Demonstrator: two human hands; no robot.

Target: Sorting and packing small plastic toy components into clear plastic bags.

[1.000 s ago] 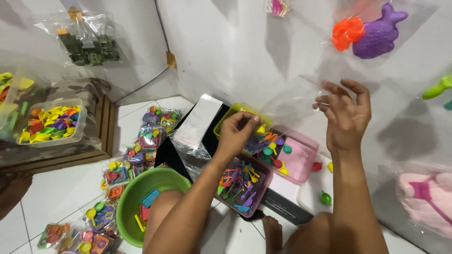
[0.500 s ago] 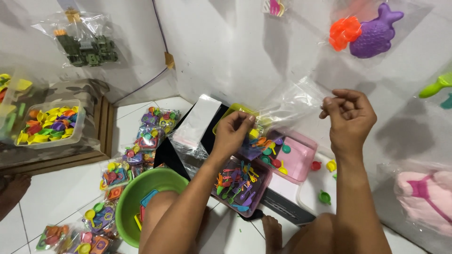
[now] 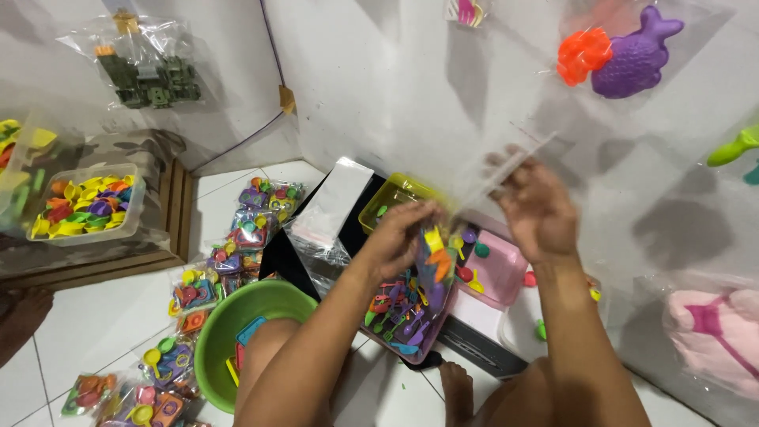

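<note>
Far left, a clear tub [image 3: 85, 207] sits on a wooden crate [image 3: 170, 225], loaded with small yellow, orange and purple plastic pieces. Above it on the wall hangs a bag of green toy vehicles [image 3: 149, 73]. Down on the white tiled floor [image 3: 95, 324] lies a spread of filled packets [image 3: 229, 269], each one stuffed with bright little toys, trailing from the corner toward the bottom edge. Next along, a green basin [image 3: 225, 324] sits by the person's knee, with a blue and a red flat piece inside. Behind it, a stack of empty clear bags [image 3: 332, 202] lies on a black mat.

Now the middle: the left hand [image 3: 403, 237] is pinched at the lower end of a clear plastic bag [image 3: 482, 178], with yellow and orange toy pieces [image 3: 435, 253] right at its fingertips, blurred. The bag is up in the air above the trays, stretching from that hand up to the right hand [image 3: 538, 205], which is closed on its upper edge. Both hands are smeared by motion, so the exact finger grip is hard to read.

Beneath them, a purple tray [image 3: 423, 348] holds a jumble of tiny coloured utensils, a yellow-green tray [image 3: 387, 194] sits behind, and a pink tray [image 3: 506, 273] lies just right. High on the right wall hang a bagged purple fish mould [image 3: 632, 55] and an orange one [image 3: 581, 54].
</note>
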